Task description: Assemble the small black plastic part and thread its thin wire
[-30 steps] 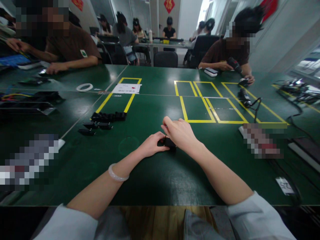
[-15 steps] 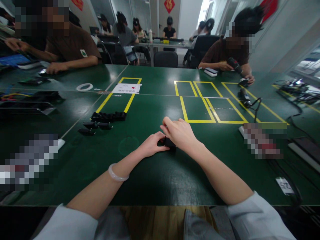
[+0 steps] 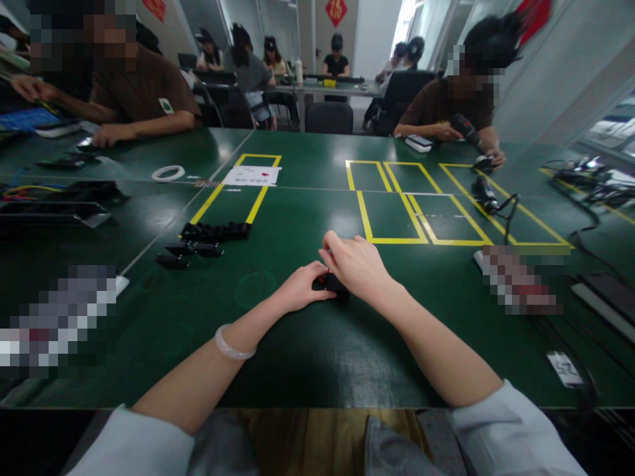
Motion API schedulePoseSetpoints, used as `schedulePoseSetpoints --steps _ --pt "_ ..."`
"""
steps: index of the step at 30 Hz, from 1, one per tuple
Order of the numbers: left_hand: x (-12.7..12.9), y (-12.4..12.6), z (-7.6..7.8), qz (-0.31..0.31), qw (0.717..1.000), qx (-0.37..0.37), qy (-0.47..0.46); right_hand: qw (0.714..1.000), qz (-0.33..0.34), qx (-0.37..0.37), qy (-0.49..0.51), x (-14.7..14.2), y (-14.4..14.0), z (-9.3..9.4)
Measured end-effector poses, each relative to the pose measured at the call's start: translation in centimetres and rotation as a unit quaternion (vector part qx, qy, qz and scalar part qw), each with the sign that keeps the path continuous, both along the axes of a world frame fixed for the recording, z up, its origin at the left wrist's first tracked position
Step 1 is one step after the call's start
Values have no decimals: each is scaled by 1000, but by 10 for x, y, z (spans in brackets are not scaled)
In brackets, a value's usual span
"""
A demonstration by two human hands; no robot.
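A small black box-like part [image 3: 336, 284] rests on the green table between my hands, partly covered by them. My left hand [image 3: 305, 285] grips it from the left, thumb in front and fingers behind. Above and to the right, my right hand [image 3: 354, 261] is closed, its thumb and index finger pinched together. A thin dark line shows just below that pinch; whether the fingers hold it I cannot tell. Farther left lie several similar black parts: a row [image 3: 215, 231] by the yellow tape and a few loose ones [image 3: 172, 261] in front.
Yellow tape outlines [image 3: 397, 240] mark the green table [image 3: 297, 357]. A paper sheet [image 3: 252, 175] and a white tape roll [image 3: 167, 173] lie at the back left. Blurred-out items flank me on both sides. At the right lies a black tool [image 3: 485, 194] with a cable. Two co-workers sit opposite.
My hands and the black part stay almost in place. At the far left, a co-worker's raised hand has shifted slightly.
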State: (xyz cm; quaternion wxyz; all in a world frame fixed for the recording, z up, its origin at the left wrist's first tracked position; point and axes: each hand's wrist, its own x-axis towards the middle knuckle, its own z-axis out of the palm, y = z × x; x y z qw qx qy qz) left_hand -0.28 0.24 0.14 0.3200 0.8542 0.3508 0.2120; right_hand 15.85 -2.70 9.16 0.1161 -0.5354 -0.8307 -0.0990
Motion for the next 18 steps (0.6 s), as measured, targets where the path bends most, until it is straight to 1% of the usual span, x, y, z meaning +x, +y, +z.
schedulePoseSetpoints --steps 8,14,18 --pt "-1 0 2 -1 1000 1 -6 1000 -6 6 -9 0 1 -3" --pt "0 1 1 2 1000 -2 4 1000 -2 -10 8 -1 -3 2" --pt "0 0 2 -3 1000 1 -2 1000 4 -8 7 0 -2 2"
